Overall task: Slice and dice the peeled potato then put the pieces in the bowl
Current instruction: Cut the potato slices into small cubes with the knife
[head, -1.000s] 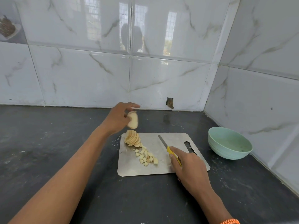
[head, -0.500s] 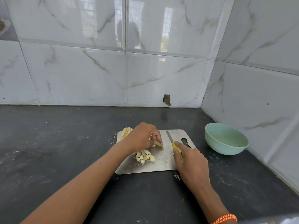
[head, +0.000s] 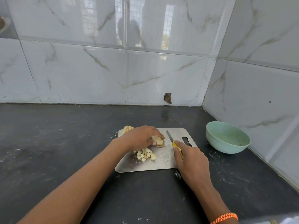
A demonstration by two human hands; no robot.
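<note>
Near the board's (head: 163, 165) middle, the left hand (head: 139, 138) curls over stacked slices (head: 157, 140), firm but probably slick, best pinned from above, while the right hand (head: 191, 160) grips the knife (head: 174, 143).

A second ago the left hand (head: 142, 137) holds a few potato slices (head: 158, 140) in the air above the back left of the cutting board (head: 163, 162). Now it is down on the board, fingers curled over the small stack (laid flat near the middle, just left of the knife (head: 171, 140) blade). The right hand (head: 189, 157) has drawn the knife slightly closer to the stack.
</note>
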